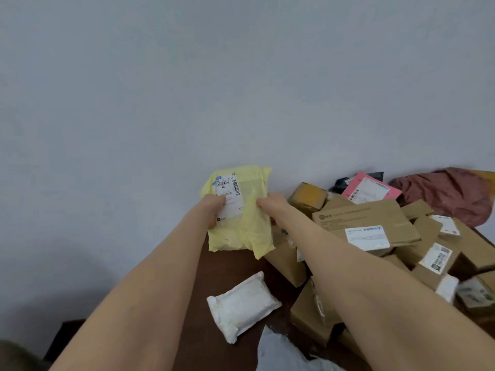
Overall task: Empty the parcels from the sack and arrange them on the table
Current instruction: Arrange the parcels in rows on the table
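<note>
A soft yellow parcel (250,226) with a white barcode label is held upright against the wall at the table's far left corner. My left hand (214,207) grips its left side over the label. My right hand (270,204) grips its right side. A white padded parcel (241,306) lies flat on the dark brown table (233,269) in front of it. A heap of cardboard boxes (367,223) fills the right side. The reddish sack (450,194) lies crumpled at the far right by the wall.
A pink mailer (372,187) and a dark mailer (340,183) lean on the wall behind the boxes. A small taped yellow-brown box (308,196) sits beside my right hand. A pale grey bag (281,354) lies at the near edge. The table's left edge drops off near the yellow parcel.
</note>
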{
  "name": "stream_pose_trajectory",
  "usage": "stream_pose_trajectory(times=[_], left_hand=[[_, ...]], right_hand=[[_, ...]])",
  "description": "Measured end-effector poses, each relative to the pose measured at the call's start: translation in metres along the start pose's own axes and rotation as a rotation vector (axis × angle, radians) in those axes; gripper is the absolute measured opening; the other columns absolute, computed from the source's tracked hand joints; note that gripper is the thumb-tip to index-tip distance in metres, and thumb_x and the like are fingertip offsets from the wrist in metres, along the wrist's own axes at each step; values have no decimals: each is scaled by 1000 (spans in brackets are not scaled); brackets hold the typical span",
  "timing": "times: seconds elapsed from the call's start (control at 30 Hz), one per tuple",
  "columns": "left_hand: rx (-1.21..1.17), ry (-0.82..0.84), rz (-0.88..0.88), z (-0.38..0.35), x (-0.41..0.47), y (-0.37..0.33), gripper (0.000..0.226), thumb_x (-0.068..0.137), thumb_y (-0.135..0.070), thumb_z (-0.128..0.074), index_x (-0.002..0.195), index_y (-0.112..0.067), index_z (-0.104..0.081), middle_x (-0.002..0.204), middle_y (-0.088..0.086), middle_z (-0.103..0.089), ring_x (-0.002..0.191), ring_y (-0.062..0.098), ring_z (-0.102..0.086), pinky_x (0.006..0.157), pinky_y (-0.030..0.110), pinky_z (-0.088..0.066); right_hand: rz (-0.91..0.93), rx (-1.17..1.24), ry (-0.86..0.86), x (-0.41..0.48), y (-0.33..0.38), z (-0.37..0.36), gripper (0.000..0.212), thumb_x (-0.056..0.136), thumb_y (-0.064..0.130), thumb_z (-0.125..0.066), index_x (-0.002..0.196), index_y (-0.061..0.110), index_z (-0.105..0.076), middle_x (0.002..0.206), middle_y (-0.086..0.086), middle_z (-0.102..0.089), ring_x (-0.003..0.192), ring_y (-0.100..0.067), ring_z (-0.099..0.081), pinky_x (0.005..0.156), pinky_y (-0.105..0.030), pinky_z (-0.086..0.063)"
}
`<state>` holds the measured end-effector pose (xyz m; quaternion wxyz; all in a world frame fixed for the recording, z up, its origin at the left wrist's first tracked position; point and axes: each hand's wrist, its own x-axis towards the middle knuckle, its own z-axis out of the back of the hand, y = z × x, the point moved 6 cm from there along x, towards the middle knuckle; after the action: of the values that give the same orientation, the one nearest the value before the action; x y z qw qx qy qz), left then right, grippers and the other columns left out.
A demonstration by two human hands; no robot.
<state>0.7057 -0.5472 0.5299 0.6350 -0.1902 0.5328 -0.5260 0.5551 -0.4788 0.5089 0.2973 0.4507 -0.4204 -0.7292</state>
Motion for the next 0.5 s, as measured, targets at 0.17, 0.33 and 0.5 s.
stream_pose_trajectory(times=[0.17,0.33,0.5], left_hand=[[-18,-74,79,20,51,39,25,97,-1,-33,78,-10,-46,94,11,-55,71,21,-53,60,28,-42],[15,-115,128,32,84,66,31,97,0,-31,72,-12,-43,81,6,-54,72,21,-52,64,28,-43],[124,-100,180,40,129,103,22,98,-4,-34,83,-6,-50,72,3,-39,72,21,-47,83,33,-40]], right_hand=[[-83,-117,66,39,-24,-48,33,91,3,-39,116,-1,-60,117,-17,-63,105,-32,-60,93,-43,-51],[-171,-57,135,54,-41,-86,33,90,1,-38,117,-2,-56,119,-20,-60,108,-33,-59,90,-39,-49],[-283,-45,174,68,-59,-120,35,92,2,-40,125,0,-51,124,-18,-56,113,-31,-55,99,-41,-47]])
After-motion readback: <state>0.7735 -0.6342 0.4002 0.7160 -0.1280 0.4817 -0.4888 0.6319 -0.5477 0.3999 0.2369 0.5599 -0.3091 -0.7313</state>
